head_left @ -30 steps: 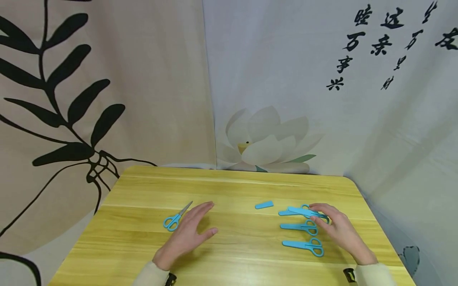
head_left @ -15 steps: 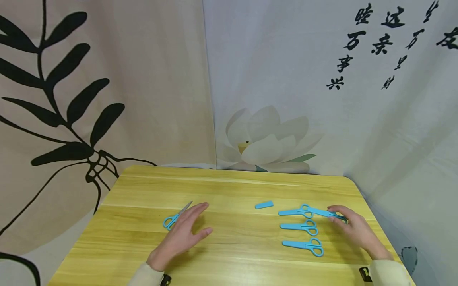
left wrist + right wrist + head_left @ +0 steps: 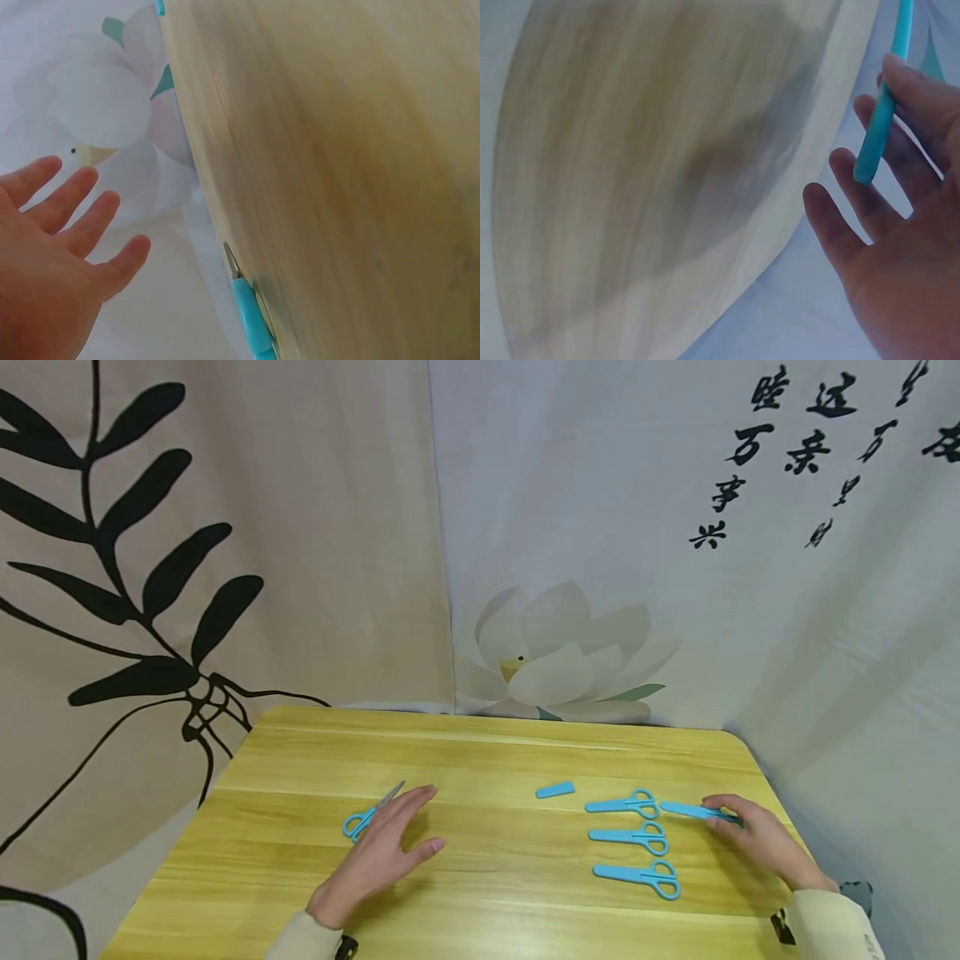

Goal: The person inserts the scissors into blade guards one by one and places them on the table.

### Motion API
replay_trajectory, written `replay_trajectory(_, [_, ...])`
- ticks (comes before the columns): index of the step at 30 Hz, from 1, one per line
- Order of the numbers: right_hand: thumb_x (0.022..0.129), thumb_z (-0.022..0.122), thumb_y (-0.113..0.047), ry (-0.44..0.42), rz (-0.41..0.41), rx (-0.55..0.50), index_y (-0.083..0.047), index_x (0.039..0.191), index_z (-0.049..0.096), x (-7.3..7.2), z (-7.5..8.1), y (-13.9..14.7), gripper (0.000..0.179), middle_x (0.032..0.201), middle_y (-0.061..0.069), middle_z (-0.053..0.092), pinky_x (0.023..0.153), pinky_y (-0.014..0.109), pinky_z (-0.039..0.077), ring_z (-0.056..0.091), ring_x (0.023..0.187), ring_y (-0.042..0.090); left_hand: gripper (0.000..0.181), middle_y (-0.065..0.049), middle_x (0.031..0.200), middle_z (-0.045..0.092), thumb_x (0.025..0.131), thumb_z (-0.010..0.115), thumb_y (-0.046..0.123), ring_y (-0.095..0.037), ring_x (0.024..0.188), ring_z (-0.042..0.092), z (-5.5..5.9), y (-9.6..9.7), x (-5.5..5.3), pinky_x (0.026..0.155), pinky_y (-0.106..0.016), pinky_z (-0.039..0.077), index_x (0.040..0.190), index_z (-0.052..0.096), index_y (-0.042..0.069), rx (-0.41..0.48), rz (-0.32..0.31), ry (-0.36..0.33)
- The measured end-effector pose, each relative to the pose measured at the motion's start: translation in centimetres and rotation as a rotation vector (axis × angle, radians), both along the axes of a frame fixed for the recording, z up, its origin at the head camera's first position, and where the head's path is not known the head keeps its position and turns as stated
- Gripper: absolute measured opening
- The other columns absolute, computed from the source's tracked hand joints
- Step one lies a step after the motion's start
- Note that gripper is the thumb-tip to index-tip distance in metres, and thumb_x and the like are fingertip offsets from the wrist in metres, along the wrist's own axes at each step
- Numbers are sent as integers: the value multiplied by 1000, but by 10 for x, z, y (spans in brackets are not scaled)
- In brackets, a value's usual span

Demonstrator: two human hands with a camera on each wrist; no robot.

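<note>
My right hand [image 3: 765, 839] pinches a pair of light-blue scissors [image 3: 686, 811] by the handle end, thumb on one side and fingers on the other. Their covered blade points left, and in the right wrist view the scissors [image 3: 876, 139] run up past my fingertips. On the left, my left hand [image 3: 382, 860] hovers with fingers extended, holding nothing. Partly hidden behind it lie blue-handled scissors [image 3: 362, 821] with a bare metal blade; the left wrist view shows these scissors [image 3: 253, 319] at the table's edge.
Three sheathed blue scissors lie in a column right of centre: a top pair [image 3: 622, 806], a middle pair [image 3: 628, 837] and a lower pair [image 3: 636, 875]. A loose blue blade cover [image 3: 555, 790] sits left of them on the wooden table [image 3: 487, 893]. Printed curtain [image 3: 337, 568] hangs behind.
My right hand has carried its scissors to the right, off the top pair in the column. My left hand shifted slightly left, then stayed put.
</note>
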State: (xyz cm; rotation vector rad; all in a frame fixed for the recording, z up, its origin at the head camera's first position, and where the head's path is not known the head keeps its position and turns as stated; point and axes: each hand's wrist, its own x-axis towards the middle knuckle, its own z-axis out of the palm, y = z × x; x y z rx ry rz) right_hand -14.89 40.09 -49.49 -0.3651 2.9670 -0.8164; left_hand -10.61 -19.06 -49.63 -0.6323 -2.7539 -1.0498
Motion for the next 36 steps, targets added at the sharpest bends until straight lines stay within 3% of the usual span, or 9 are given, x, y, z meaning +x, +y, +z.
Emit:
replay_trajectory(8, [97, 74, -15, -31, 22, 18, -5, 120, 72, 1, -3, 7, 26, 130, 24, 66, 92, 59, 53, 59, 121, 49, 72, -9, 159, 45, 98, 72, 42, -41, 143, 43, 1, 1, -1, 111, -69, 36, 157, 45, 10, 4, -10, -14])
replay_trajectory(15, [96, 74, -16, -54, 43, 1, -2, 121, 72, 4, -6, 9, 28, 134, 29, 62, 94, 64, 50, 56, 123, 54, 71, -10, 159, 46, 97, 72, 41, -41, 143, 43, 2, 3, -1, 111, -68, 36, 156, 46, 10, 2, -16, -17])
replay_trajectory(23, [93, 79, -16, -21, 41, 44, -11, 106, 77, 2, -10, 7, 14, 131, 26, 64, 96, 65, 48, 57, 121, 53, 73, -9, 159, 45, 97, 71, 45, -41, 144, 42, 2, 5, -3, 113, -69, 32, 156, 46, 11, -12, -19, -43])
replay_trajectory(31, [98, 74, -33, -115, -20, 23, 2, 132, 66, 3, -7, 6, 49, 141, 31, 56, 96, 69, 46, 50, 127, 57, 76, -11, 160, 44, 97, 70, 50, -37, 144, 42, 4, 17, -11, 116, -60, 35, 157, 44, 10, -31, -84, -56])
replay_trajectory(36, [103, 65, -41, -105, -61, -2, 2, 142, 57, 8, 2, -3, 58, 151, 31, 46, 95, 73, 43, 42, 133, 59, 78, -9, 162, 41, 98, 65, 56, -37, 146, 40, 4, 32, -21, 117, -59, 34, 158, 43, 11, -56, -134, -83])
